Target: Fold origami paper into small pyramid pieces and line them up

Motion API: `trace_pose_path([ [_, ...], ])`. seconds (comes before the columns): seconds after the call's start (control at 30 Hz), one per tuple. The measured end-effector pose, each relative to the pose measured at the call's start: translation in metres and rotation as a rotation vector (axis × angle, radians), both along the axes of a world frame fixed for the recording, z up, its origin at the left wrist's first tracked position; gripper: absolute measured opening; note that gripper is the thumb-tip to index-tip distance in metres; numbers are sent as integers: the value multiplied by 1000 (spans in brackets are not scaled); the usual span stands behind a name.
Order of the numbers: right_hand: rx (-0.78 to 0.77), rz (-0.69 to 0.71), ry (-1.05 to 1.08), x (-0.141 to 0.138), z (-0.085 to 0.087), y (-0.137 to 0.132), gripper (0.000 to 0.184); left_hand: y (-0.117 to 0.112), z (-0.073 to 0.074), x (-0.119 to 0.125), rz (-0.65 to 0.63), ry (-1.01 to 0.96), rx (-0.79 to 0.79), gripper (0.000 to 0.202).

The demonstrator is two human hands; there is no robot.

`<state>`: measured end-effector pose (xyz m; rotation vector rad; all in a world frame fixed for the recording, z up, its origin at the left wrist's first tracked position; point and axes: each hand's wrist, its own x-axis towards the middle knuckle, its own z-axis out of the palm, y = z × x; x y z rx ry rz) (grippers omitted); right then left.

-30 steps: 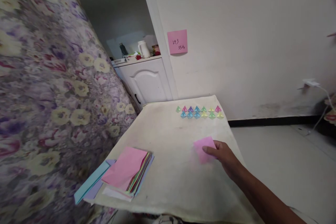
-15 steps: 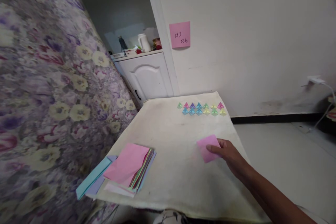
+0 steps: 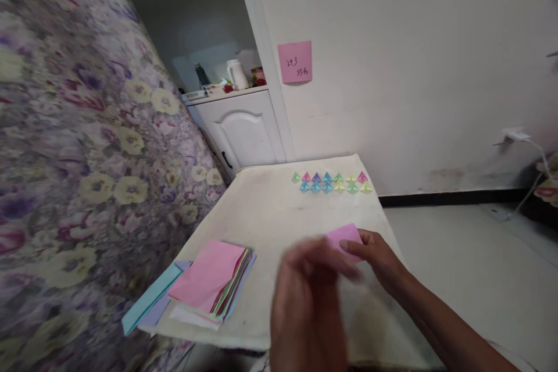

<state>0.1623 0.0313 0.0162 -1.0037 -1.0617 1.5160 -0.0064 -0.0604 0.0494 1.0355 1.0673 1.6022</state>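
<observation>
A small pink sheet of paper (image 3: 347,236) is pinched between the thumb and fingers of my right hand (image 3: 370,249), above the right side of the table. In front of it is my left hand (image 3: 316,264), smeared by motion, its fingers bent toward the sheet and covering the sheet's lower left part. Whether the left fingers touch the paper I cannot tell. On the left of the table lies a stack of coloured paper (image 3: 208,276) with a pink sheet on top.
Two rows of small folded paper pieces (image 3: 327,182) stand at the back of the cloth-covered table (image 3: 265,203). A turquoise folded paper (image 3: 152,296) juts over the left edge. A flowered curtain (image 3: 87,157) hangs at left, and a pink note (image 3: 295,62) is on the wall.
My left hand has come into view from below and reached up to the pink sheet. The right hand keeps its hold in nearly the same place. The view has shifted slightly.
</observation>
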Motion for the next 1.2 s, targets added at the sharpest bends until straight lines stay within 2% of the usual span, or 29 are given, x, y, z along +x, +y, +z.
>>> trace_pose_path([
  [0.03,6,0,14,1,1,0,21,21,21,9,58,-47,13,41],
  [0.07,15,-3,27,1,2,0,21,41,35,17,95,-59,22,38],
  [0.1,26,-5,38,2,4,1,22,59,42,22,80,-21,-12,37],
  [0.13,36,-11,43,3,4,2,22,73,41,25,28,41,-81,37],
  [0.17,46,-20,44,4,5,3,23,84,34,27,-58,98,-158,37],
  [0.27,64,-56,26,8,7,7,26,99,-2,29,-354,171,-292,33],
  [0.3,66,-62,9,9,7,8,27,100,-13,29,-415,183,-311,32],
  [0.37,68,-62,-29,10,8,9,29,99,-26,32,-447,168,-332,34],
  [0.6,98,-16,-116,9,4,13,23,100,-31,31,-442,177,-287,28],
  [0.8,83,-129,-168,13,4,18,30,98,-47,29,-442,183,-299,25],
  [1.0,50,-68,-149,13,4,17,31,92,-45,37,-430,8,-386,30],
  [1.2,74,-62,-189,10,-1,18,25,88,-34,37,-390,-19,-399,23],
])
